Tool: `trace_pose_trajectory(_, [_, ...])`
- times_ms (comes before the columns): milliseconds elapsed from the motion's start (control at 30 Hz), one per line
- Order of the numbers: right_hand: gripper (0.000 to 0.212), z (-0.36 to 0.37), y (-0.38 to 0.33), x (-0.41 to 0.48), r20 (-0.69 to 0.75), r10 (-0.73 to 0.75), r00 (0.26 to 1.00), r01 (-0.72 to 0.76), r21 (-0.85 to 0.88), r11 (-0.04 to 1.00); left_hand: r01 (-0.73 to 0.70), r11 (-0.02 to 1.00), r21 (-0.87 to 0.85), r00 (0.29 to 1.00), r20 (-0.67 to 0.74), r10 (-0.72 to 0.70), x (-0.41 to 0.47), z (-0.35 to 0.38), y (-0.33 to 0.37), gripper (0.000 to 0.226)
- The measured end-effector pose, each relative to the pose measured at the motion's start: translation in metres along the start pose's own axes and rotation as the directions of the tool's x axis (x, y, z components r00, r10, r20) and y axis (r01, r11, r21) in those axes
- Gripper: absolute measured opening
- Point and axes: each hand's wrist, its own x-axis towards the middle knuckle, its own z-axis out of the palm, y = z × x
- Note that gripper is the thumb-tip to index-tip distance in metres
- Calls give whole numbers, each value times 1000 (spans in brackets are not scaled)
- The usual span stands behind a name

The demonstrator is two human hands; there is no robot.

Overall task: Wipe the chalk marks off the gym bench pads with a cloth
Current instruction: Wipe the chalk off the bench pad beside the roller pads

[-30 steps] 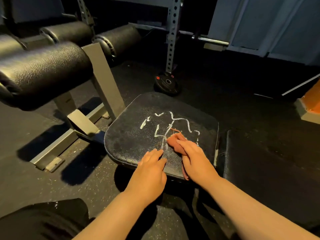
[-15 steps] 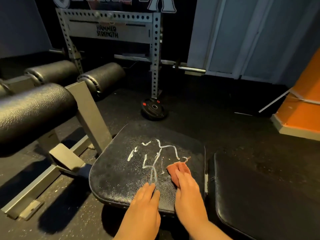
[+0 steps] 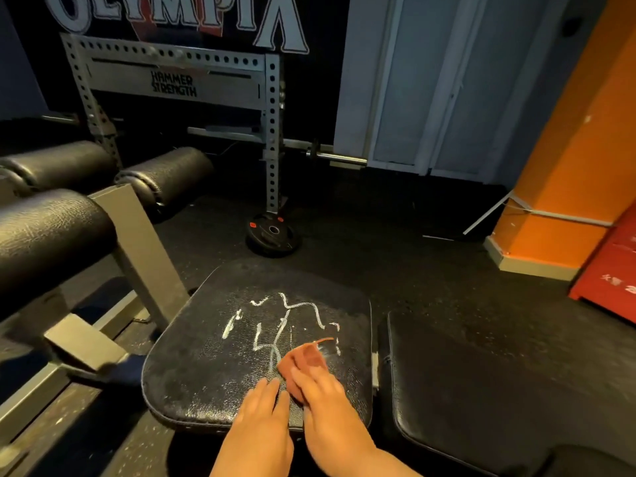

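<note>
1. Head view: a black, textured leather seat pad [image 3: 206, 366] fills the lower middle, with white chalk scribbles [image 3: 285, 321] across its centre and far half.
2. A small reddish-brown cloth [image 3: 306, 358] lies on the pad at the near right edge of the scribbles, touching the lowest strokes.
3. The right hand [image 3: 330, 414] rests on the cloth's near part, fingers stretched flat over it and pressing down; they are slightly blurred.
4. The left hand [image 3: 265, 428] lies just beside it, palm down on bare pad, fingers straight and together, holding nothing.
5. A second black leather bench pad [image 3: 481, 390] sits to the right, across a narrow gap.
6. To the left are black cylindrical roller pads [image 3: 51, 235] on a grey steel frame.
7. Beyond stand a grey perforated steel rack [image 3: 172, 84], a black round weight plate [image 3: 273, 234] on the floor and an orange pillar [image 3: 568, 166].
</note>
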Motion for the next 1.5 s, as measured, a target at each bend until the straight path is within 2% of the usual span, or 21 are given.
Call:
trace_pose_trajectory(67, [65, -10, 11, -9, 91, -76, 993, 76, 1, 997, -37, 997, -64, 999, 33, 39, -8, -16, 2, 69])
trace_pose_trajectory(133, [73, -22, 31, -11, 93, -44, 995, 46, -11, 999, -65, 992, -104, 996, 60, 72, -12, -27, 4, 64])
trace_pose_trajectory(300, [71, -13, 30, 9, -191, 124, 974, -122, 27, 992, -15, 997, -79, 997, 71, 20, -6, -20, 9, 61])
trace_pose_trajectory(433, [62, -9, 16, -6, 32, -134, 991, 133, 7, 991, -13, 993, -119, 999, -32, 9, -4, -14, 5, 50])
trace_pose_trajectory(500, [57, -25, 36, -3, 57, -173, 983, 175, -40, 984, -11, 988, -156, 998, -67, 1, -3, -13, 3, 40])
trace_pose_trajectory(567, [55, -37, 57, 15, -64, -28, 998, 25, -45, 999, -1, 985, -172, 997, -82, -13, -4, -13, 4, 37])
trace_pose_trajectory(633, [50, -33, 60, 32, -206, 124, 971, -124, 14, 992, -6, 985, -175, 995, -100, -12, -5, -12, 4, 39])
trace_pose_trajectory(700, [44, -17, 42, 35, -247, 140, 959, -140, 19, 990, -21, 986, -166, 996, -88, 6, -8, -6, 2, 47])
trace_pose_trajectory(800, [60, -3, 14, 12, -65, -65, 996, 66, 22, 998, -70, 984, -162, 997, -49, 62, -17, 1, -6, 62])
trace_pose_trajectory(900, [63, -18, 30, 4, 108, -192, 975, 192, 7, 981, -122, 974, -190, 992, -42, 116, -24, 0, -14, 65])
trace_pose_trajectory(933, [64, -24, 42, 7, 91, -163, 982, 164, -1, 987, -126, 971, -203, 992, -41, 120, -25, -1, -15, 64])
trace_pose_trajectory(1000, [65, -29, 57, 20, -67, -3, 998, 3, 1, 1000, -141, 968, -206, 990, -41, 135, -27, -3, -16, 63])
trace_pose_trajectory(1067, [58, -22, 42, 28, -214, 123, 969, -131, -26, 991, -148, 966, -210, 989, -36, 144, -27, -2, -16, 62])
trace_pose_trajectory(1133, [51, -11, 18, 27, -185, 68, 980, -78, -46, 996, -134, 965, -227, 991, -43, 128, -23, -1, -17, 58])
trace_pose_trajectory(1200, [51, -2, 9, 16, -55, -54, 997, 52, -47, 998, -133, 961, -241, 990, -80, 117, -16, -1, -19, 49])
trace_pose_trajectory(1267, [51, -9, 19, 8, 11, -188, 982, 187, -170, 967, -127, 962, -243, 987, -132, 97, -9, -3, -18, 41])
trace_pose_trajectory(1300, [51, -14, 31, 11, 4, -204, 979, 199, -235, 952, -119, 964, -239, 985, -151, 85, -7, -4, -17, 39])
trace_pose_trajectory(1367, [48, -23, 49, 26, -113, -38, 993, 14, -207, 978, -105, 968, -230, 985, -159, 69, -6, -5, -13, 41])
trace_pose_trajectory(1433, [49, -16, 52, 42, -228, 155, 961, -180, -92, 979, -104, 970, -220, 986, -154, 71, -7, -1, -12, 46])
trace_pose_trajectory(1467, [52, -10, 43, 46, -242, 163, 956, -183, -63, 981, -109, 971, -213, 985, -152, 77, -7, 0, -12, 47])
trace_pose_trajectory(1500, [56, -3, 34, 46, -228, 92, 969, -114, -85, 990, -117, 971, -210, 985, -151, 86, -8, 1, -12, 47])
